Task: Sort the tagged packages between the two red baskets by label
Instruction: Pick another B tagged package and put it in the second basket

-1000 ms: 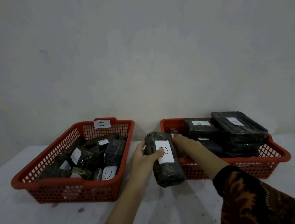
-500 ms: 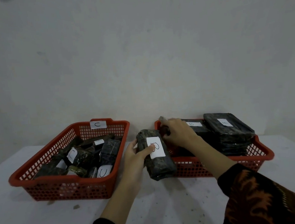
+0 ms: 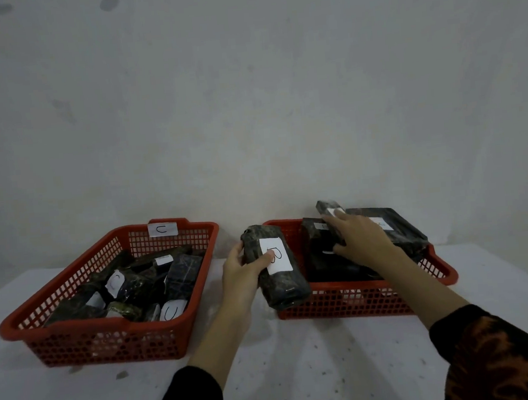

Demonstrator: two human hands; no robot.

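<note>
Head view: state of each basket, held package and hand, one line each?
Left basket: tagged C, holds a loose jumble of packages.
Right basket: holds stacked packages.
B package: held off the table, between the baskets.
Small package: lifted over the right basket.
Left hand: grips the B package.
Right hand: holds the small package.

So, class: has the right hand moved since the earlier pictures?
Yes. The right hand has gone from the right basket's near-left corner toward its back, lifting a small package.
</note>
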